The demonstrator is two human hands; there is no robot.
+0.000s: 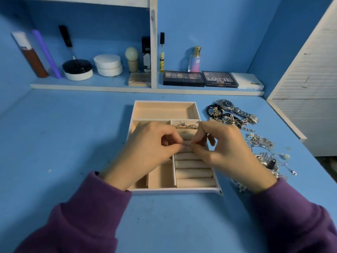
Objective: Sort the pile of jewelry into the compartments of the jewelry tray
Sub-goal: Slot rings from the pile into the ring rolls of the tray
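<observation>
A cream jewelry tray (165,102) lies on the blue table in front of me. Two or three rings (186,126) sit in the top of its ring-roll section on the right. My left hand (148,152) and my right hand (226,148) meet above the ring rolls, fingertips pinched together on a small silvery piece (187,145), probably a ring; it is mostly hidden by the fingers. The jewelry pile (262,143) lies right of the tray: a steel watch (234,108), dark and silver chains, and shiny tangled pieces nearer me.
A low shelf along the back wall holds cosmetic jars (108,64), bottles (195,59) and eyeshadow palettes (218,79). A white slatted panel (308,70) bounds the table on the right. Bare blue tabletop (63,134) stretches left of the tray and in front of it.
</observation>
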